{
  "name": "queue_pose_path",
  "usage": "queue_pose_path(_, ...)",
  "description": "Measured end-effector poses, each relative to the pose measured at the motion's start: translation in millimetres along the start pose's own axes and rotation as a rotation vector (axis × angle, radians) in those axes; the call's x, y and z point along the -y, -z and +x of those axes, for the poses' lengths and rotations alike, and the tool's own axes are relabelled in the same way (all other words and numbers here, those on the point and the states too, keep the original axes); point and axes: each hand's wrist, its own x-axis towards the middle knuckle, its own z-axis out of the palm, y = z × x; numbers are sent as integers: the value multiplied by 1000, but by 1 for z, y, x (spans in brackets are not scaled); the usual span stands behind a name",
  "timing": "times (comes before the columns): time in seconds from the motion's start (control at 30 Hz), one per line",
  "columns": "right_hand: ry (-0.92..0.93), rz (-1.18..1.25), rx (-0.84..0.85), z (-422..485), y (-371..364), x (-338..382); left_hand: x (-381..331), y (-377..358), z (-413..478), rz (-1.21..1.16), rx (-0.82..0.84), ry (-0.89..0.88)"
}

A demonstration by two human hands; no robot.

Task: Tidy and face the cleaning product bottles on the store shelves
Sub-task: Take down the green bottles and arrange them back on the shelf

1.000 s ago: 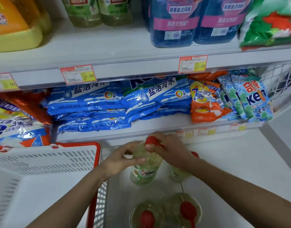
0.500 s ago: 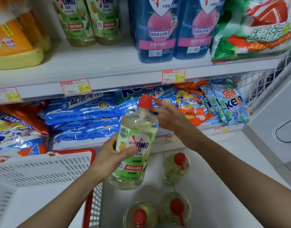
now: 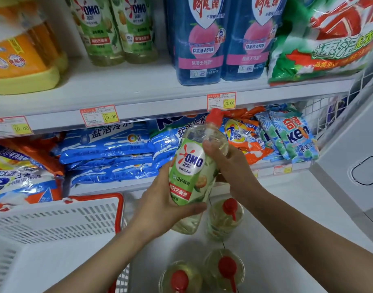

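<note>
A clear OMO dish-soap bottle [image 3: 191,166] with a green label and red pump top is held up, tilted right, in front of the lower shelf. My left hand [image 3: 160,206] grips its lower body from the left, thumb under the label. My right hand [image 3: 230,166] holds its upper right side, thumb on the shoulder. Three more bottles with red pumps [image 3: 225,216] [image 3: 224,269] [image 3: 179,278] stand on the white floor below. Two matching OMO bottles [image 3: 115,30] stand on the upper shelf [image 3: 139,92].
A white basket with a red rim [image 3: 54,225] sits at lower left. Blue bottles [image 3: 223,39], an orange jug [image 3: 18,60] and a green bag [image 3: 329,39] fill the upper shelf. Detergent bags [image 3: 109,151] lie stacked on the lower shelf. A white cabinet [image 3: 354,157] stands right.
The bottle has been lifted from the floor up to shelf height. My right hand slid from the pump top down to the bottle's shoulder, and the view tilted upward.
</note>
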Motion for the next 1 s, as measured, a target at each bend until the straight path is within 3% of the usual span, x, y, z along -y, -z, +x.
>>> queue_pose_path(0.17, -3, -15, 104, 13, 20, 1, -12, 15, 6, -359, 190, 91)
queue_pose_path(0.3, -33, 402, 334, 9, 8, 1, -7, 14, 1, -503, 388, 161)
queue_pose_path(0.37, -44, 475, 237, 8, 0, 3, -2, 11, -1, -559, 395, 216)
queue_pose_path(0.43, 4, 388, 53, 8, -5, 5, -4, 6, 0, -470, 355, 192)
queue_pose_path(0.57, -22, 200, -145, 8, -12, 3, -7, -11, 4, -253, 120, 111)
queue_pose_path(0.63, -49, 117, -114, 10, -8, 4, -10, -12, 4, -265, 111, 120)
queue_pose_path(0.83, -117, 92, 128, 6, 5, 2, -18, 6, -6, -814, 355, 458)
queue_pose_path(1.0, -81, 299, 139, 6, 0, -4, -3, 6, 1, -804, 354, 415)
